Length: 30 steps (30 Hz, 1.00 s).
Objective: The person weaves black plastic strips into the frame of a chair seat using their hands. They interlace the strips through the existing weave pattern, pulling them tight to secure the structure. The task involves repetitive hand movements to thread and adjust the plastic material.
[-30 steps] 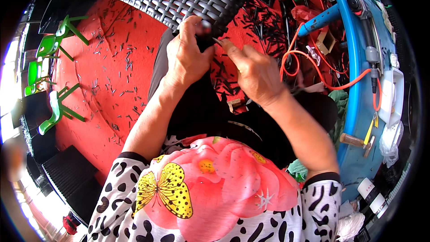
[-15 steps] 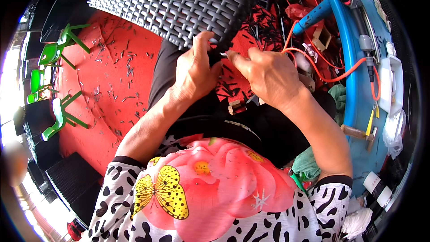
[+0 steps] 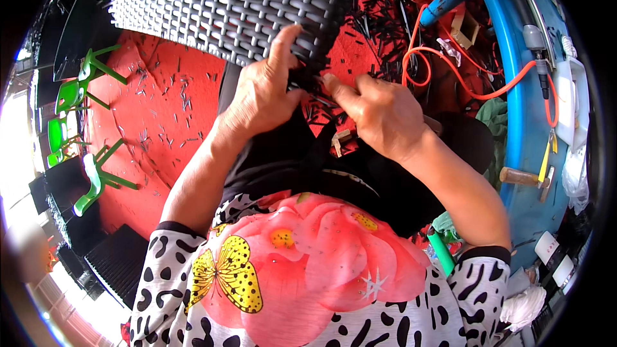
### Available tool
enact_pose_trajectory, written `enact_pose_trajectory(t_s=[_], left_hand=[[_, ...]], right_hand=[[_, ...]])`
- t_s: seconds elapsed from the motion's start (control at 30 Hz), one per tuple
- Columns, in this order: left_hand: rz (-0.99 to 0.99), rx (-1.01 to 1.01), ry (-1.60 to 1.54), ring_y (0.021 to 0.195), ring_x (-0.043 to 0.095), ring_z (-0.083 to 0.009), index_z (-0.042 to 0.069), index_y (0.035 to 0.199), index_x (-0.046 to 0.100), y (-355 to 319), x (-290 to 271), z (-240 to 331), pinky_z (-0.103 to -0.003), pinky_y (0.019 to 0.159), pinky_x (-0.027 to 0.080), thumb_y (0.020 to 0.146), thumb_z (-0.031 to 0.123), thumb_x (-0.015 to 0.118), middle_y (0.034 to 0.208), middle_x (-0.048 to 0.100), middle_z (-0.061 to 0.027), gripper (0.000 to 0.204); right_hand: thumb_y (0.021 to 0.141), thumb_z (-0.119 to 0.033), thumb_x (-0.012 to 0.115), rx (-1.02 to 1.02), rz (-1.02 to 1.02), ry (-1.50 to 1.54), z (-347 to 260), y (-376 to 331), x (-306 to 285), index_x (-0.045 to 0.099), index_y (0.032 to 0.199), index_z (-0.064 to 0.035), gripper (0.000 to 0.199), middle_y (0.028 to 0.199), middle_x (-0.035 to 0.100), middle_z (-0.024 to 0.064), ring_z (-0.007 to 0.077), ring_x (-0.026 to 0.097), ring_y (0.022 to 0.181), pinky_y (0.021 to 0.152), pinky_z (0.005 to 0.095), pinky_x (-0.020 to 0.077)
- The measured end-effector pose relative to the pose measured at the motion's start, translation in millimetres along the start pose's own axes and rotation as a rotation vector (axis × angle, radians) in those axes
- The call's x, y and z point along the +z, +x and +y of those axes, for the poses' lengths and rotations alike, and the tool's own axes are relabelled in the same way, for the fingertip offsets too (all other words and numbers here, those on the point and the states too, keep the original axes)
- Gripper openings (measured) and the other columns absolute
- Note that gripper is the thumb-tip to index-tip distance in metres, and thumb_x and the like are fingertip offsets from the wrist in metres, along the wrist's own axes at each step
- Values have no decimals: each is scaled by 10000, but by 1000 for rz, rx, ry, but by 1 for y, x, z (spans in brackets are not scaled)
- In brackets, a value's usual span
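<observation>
Now the person's left hand [image 3: 263,96], bare, is at the near corner of a grey-and-black panel of woven plastic strips [image 3: 212,6], which fills the upper middle of the view. One finger is stretched up against the woven face, and the thumb is set apart below the corner; the other fingertips are hidden, so whether they grip the edge cannot be told. Facing it, the right hand [image 3: 389,115] is half curled, forefinger pointing at the same dark corner; whether finger and thumb pinch anything is too small to tell.

Beneath, a red floor [image 3: 151,183] is strewn with short black strips [image 3: 371,18], thickest to the right of the panel. A small block of pale wood [image 3: 340,142] sits beyond the dark-clothed lap. Along the right side runs a blue worktop [image 3: 527,225] carrying a wooden-handled hammer [image 3: 524,177], a white plastic tray [image 3: 572,103] and a long grey-and-black tool [image 3: 534,35]. A looping orange hose [image 3: 466,95] crosses the worktop's edge. Bright green plastic stools [image 3: 92,180] stand at far left.
</observation>
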<state>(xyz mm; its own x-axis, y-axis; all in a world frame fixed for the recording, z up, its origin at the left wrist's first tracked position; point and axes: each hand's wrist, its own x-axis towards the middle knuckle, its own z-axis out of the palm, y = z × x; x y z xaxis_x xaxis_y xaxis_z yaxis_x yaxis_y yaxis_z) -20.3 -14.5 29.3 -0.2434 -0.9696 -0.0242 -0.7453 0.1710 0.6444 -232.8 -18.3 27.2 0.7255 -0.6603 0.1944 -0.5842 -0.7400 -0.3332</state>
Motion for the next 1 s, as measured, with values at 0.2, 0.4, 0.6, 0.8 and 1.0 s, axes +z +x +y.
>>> enact_pose_trajectory(t_s=[0.2, 0.4, 0.6, 0.8, 1.0], left_hand=[[30, -30, -133, 513, 367, -47, 104, 1412, 227, 16, 0, -17, -199, 510, 377, 619, -106, 705, 804, 571, -16, 949], [-22, -60, -171, 506, 337, -44, 100, 1410, 225, 19, 2, -13, -192, 491, 350, 618, -116, 688, 786, 558, -10, 943], [54, -31, -109, 494, 344, -49, 94, 1404, 234, 20, 4, -4, -209, 485, 349, 600, -102, 694, 773, 556, -16, 946], [46, -12, -168, 511, 339, -45, 88, 1395, 249, 36, 4, -13, -198, 490, 349, 621, -122, 681, 793, 558, -15, 911], [14, -46, -150, 517, 347, -52, 96, 1389, 255, 29, 4, -4, -210, 495, 353, 622, -111, 693, 781, 548, -17, 907]], right_hand=[[776, -40, 557, 173, 353, 481, 10, 5, 60, 562, 1196, -176, 441, 703, 556, 97, 291, 608, 628, 572, 398, 518], [790, -114, 560, -8, 35, -10, 20, 13, -6, 628, 1088, -106, 306, 681, 575, 89, 248, 621, 584, 524, 349, 512], [754, -87, 579, 50, 8, 78, 17, 17, -8, 616, 1077, -79, 325, 680, 584, 107, 269, 628, 607, 547, 366, 519], [828, -75, 555, 216, 355, 485, 23, 10, 52, 572, 1184, -177, 372, 735, 609, 120, 303, 622, 684, 570, 396, 513], [775, -89, 549, 28, -12, -19, 23, 21, -24, 631, 1068, -118, 305, 664, 575, 91, 266, 630, 608, 533, 375, 519]])
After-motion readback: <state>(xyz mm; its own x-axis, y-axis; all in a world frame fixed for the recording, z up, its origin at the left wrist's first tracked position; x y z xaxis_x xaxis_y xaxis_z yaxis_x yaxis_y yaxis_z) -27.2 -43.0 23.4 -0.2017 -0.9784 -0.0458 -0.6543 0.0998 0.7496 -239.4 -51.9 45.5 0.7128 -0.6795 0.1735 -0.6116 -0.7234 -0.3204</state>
